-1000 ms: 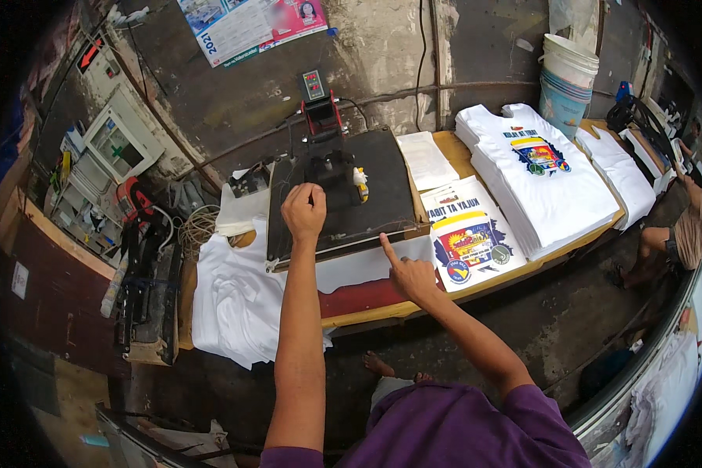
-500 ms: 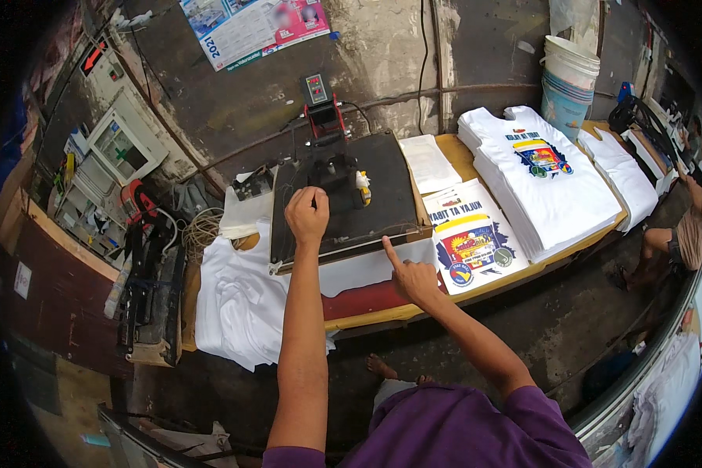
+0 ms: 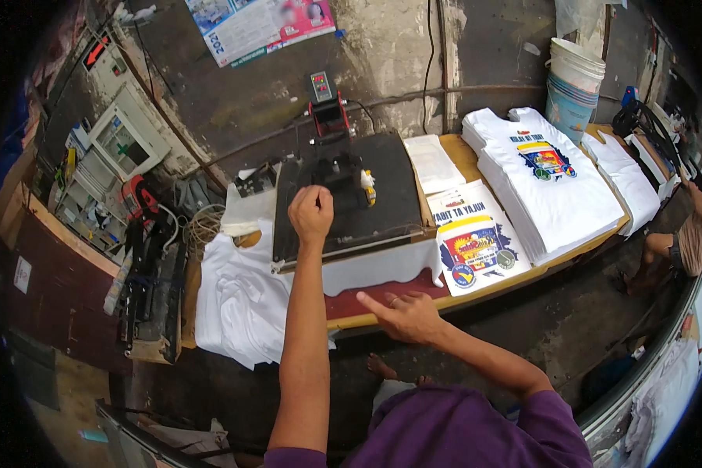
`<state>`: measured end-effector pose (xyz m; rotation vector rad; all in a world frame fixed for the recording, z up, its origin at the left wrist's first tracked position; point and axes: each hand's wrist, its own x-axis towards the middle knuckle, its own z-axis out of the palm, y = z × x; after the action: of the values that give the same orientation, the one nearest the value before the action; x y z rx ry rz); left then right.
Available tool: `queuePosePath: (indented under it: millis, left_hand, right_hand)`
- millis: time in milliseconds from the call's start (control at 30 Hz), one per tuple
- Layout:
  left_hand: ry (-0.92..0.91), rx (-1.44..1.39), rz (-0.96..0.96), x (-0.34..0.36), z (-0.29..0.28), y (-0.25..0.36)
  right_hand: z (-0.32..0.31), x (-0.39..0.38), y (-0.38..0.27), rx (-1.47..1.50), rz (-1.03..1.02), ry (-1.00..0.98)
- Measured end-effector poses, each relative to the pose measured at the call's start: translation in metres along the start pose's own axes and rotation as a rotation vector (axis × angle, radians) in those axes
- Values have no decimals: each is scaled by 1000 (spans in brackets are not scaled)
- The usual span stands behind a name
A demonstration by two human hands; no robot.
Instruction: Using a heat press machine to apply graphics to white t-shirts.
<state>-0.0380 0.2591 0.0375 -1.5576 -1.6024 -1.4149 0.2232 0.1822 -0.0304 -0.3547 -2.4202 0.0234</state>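
A closed heat press [image 3: 394, 171] with a flat black top stands on the table, its small control box [image 3: 320, 87] lit red at the back. My left hand [image 3: 310, 214] is curled into a fist at the press's handle, which the fingers mostly hide. White shirt cloth [image 3: 242, 300] hangs in folds at the press's left, and more white fabric shows under its front edge. My right hand [image 3: 408, 318] hovers at the table's front edge by a dark red cloth [image 3: 351, 299], index finger stretched out, holding nothing. A small yellow-and-white object [image 3: 368, 189] sits on the press.
Printed transfer sheets [image 3: 483, 242] lie right of the press, beside a thick stack of printed white shirts [image 3: 542, 183]. Stacked buckets [image 3: 573, 86] stand behind. A black and red machine [image 3: 144, 257] is at the left. Another person's leg [image 3: 663, 249] shows at far right.
My right hand has drawn back from the press's front edge toward me and slightly left. My left hand stays at the handle. The view has shifted slightly.
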Motion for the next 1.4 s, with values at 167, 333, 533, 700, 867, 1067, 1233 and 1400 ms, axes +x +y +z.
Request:
queuePosePath:
  millis: [167, 333, 533, 700, 867, 1067, 1233, 1400]
  left_hand:
    - [16, -13, 29, 5, 3, 3]
    - [2, 1, 3, 2, 3, 0]
    - [5, -25, 7, 4, 4, 4]
    - [-1, -9, 14, 4, 4, 2]
    - [0, -14, 16, 4, 4, 2]
    - [17, -18, 29, 3, 4, 2]
    - [-2, -19, 2, 4, 5, 8]
    - [9, -10, 15, 3, -2, 1]
  right_hand:
    - [2, -1, 2, 52, 106, -157]
    - [16, 2, 14, 61, 186, -181]
    - [31, 12, 43, -74, 450, -455]
    - [38, 25, 52, -130, 505, -452]
    - [38, 19, 36, -135, 458, -360]
    - [49, -25, 32, 25, 345, -450]
    - [57, -42, 68, -43, 508, -332]
    - [49, -18, 64, -105, 485, -345]
